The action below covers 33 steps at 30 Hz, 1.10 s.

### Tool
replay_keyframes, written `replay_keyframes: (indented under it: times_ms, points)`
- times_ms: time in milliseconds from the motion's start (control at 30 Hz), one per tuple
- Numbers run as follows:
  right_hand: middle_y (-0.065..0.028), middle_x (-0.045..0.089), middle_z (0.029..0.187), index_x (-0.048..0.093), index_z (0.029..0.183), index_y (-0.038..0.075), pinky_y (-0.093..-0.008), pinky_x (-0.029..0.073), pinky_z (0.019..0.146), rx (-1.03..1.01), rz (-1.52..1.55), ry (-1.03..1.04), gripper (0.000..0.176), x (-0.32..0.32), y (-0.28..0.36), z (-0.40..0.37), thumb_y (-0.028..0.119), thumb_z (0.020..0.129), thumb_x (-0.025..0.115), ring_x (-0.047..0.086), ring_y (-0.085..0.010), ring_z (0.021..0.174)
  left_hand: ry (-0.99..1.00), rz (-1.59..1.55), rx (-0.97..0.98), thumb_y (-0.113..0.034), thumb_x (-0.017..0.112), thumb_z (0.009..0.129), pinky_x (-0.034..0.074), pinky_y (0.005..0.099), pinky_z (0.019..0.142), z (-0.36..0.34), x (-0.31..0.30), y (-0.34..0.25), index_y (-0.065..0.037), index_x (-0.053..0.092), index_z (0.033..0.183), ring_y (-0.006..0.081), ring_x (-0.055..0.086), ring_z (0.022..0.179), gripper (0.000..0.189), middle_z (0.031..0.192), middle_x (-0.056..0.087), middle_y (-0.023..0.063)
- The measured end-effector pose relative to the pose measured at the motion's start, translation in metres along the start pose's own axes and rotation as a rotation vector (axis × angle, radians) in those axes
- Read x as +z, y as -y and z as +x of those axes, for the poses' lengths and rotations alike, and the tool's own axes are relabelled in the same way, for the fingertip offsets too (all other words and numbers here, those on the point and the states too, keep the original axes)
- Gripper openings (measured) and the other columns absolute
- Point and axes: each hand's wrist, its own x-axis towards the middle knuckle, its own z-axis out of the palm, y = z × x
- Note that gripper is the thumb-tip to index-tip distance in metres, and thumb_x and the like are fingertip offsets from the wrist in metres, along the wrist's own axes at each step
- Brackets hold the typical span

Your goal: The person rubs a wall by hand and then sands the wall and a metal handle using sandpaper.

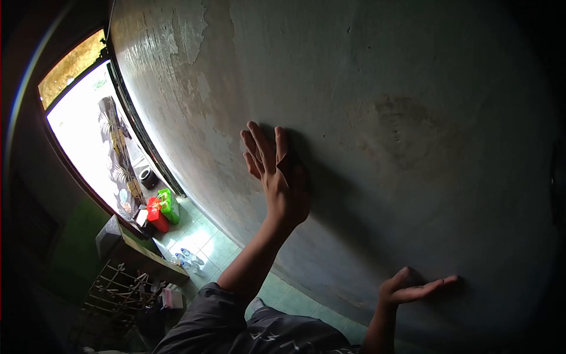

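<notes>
My left hand (282, 187) reaches up against the worn, grey-painted wall (354, 71), fingers stretched and slightly apart. A thin brown sheet, apparently sandpaper (283, 169), shows its corner between the fingers; most of it is hidden under the palm. Lower and to the right, my right hand (410, 291) touches the wall with its fingers extended and its thumb raised. Nothing shows in that hand. Paint is peeling above and left of my left hand, and a brownish rough patch (407, 130) marks the wall to its right.
An open doorway (82, 135) at the left lets in bright light, with a patterned curtain (121, 159) hanging there. Red (157, 215) and green containers (170, 205) stand on the tiled floor by the wall. Several bottles (187, 258) and a rack (115, 289) are nearer.
</notes>
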Motion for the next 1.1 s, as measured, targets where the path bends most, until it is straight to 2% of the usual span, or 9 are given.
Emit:
replay_keyframes:
  times_ms: [100, 167, 233, 433, 567, 667, 833, 900, 1100]
  points:
    - [-0.0299, 0.008, 0.167, 0.012, 0.16, -0.004, -0.0589, 0.012, 0.124, 0.058, -0.006, -0.017, 0.074, 0.009, 0.025, -0.013, 0.022, 0.102, 0.052, 0.011, -0.0455, 0.155, 0.052, 0.011, 0.101, -0.026, 0.035, 0.107, -0.002, 0.0634, 0.12, -0.027, -0.008, 0.029, -0.02, 0.028, 0.162, 0.045, -0.002, 0.157, 0.057, 0.171, 0.001, 0.0205]
    - [-0.0301, 0.01, 0.166, 0.015, 0.159, -0.005, -0.0591, 0.012, 0.124, 0.048, 0.004, -0.012, 0.072, 0.005, 0.025, -0.013, 0.021, 0.102, 0.051, 0.012, -0.0459, 0.155, 0.094, -0.04, 0.033, -0.022, 0.034, 0.106, -0.002, 0.0629, 0.121, -0.102, 0.0, 0.04, -0.02, 0.032, 0.161, 0.0456, -0.001, 0.156, 0.055, 0.171, 0.005, 0.0203]
    - [-0.0302, 0.011, 0.166, 0.017, 0.158, -0.006, -0.0591, 0.012, 0.124, 0.025, -0.016, -0.03, 0.07, 0.006, 0.027, -0.008, 0.021, 0.102, 0.05, 0.013, -0.0462, 0.155, 0.105, -0.064, 0.06, -0.02, 0.033, 0.106, -0.002, 0.063, 0.121, -0.104, -0.001, 0.033, -0.018, 0.034, 0.16, 0.0464, -0.001, 0.156, 0.054, 0.17, 0.005, 0.0219]
    - [-0.03, 0.015, 0.165, 0.02, 0.157, -0.006, -0.0586, 0.012, 0.124, 0.036, -0.022, -0.021, 0.067, 0.01, 0.031, -0.013, 0.019, 0.103, 0.049, 0.015, -0.0453, 0.155, 0.013, -0.109, 0.179, -0.021, 0.042, 0.101, -0.003, 0.0625, 0.121, 0.009, -0.01, 0.01, -0.013, 0.036, 0.159, 0.047, -0.001, 0.156, 0.059, 0.17, 0.006, 0.0245]
    - [-0.0304, 0.02, 0.164, 0.025, 0.156, -0.007, -0.0608, 0.01, 0.123, 0.003, -0.036, -0.008, 0.065, 0.005, 0.026, -0.011, 0.02, 0.102, 0.05, 0.016, -0.046, 0.154, 0.039, -0.075, 0.121, -0.019, 0.047, 0.098, -0.001, 0.0631, 0.122, -0.074, 0.006, 0.023, -0.013, 0.038, 0.157, 0.0469, 0.003, 0.156, 0.06, 0.17, 0.008, 0.0238]
    - [-0.0305, 0.023, 0.163, 0.03, 0.154, -0.007, -0.0622, 0.011, 0.122, 0.026, -0.07, 0.006, 0.062, 0.002, 0.03, -0.011, 0.02, 0.102, 0.049, 0.018, -0.0479, 0.153, 0.072, -0.133, 0.055, -0.016, 0.042, 0.101, 0.001, 0.0609, 0.123, -0.132, 0.013, 0.031, -0.012, 0.041, 0.156, 0.0455, 0.007, 0.156, 0.055, 0.169, 0.013, 0.0251]
    - [-0.0297, 0.025, 0.163, 0.037, 0.15, -0.005, -0.0635, 0.012, 0.121, 0.03, -0.09, -0.008, 0.056, 0.006, 0.029, -0.012, 0.023, 0.103, 0.048, 0.019, -0.048, 0.153, -0.014, -0.155, 0.169, -0.029, 0.033, 0.108, 0.004, 0.0579, 0.124, -0.039, 0.0, 0.031, -0.01, 0.036, 0.159, 0.0453, 0.006, 0.156, 0.054, 0.168, 0.012, 0.0271]
    - [-0.0296, 0.025, 0.163, 0.038, 0.15, -0.005, -0.0637, 0.012, 0.121, 0.024, -0.122, 0.0, 0.056, 0.003, 0.029, -0.012, 0.023, 0.103, 0.049, 0.019, -0.048, 0.153, 0.023, -0.151, 0.104, -0.031, 0.032, 0.109, 0.003, 0.0586, 0.123, -0.009, -0.01, 0.026, -0.009, 0.035, 0.159, 0.0455, 0.005, 0.156, 0.055, 0.167, 0.012, 0.0287]
    - [-0.0298, 0.026, 0.163, 0.039, 0.149, -0.004, -0.0636, 0.011, 0.121, 0.017, -0.084, 0.009, 0.055, 0.003, 0.027, -0.012, 0.022, 0.102, 0.048, 0.02, -0.0478, 0.153, 0.192, -0.192, -0.002, -0.024, 0.041, 0.103, 0.004, 0.0599, 0.123, -0.144, -0.002, 0.014, -0.008, 0.039, 0.156, 0.0491, 0.005, 0.155, 0.056, 0.166, 0.012, 0.032]
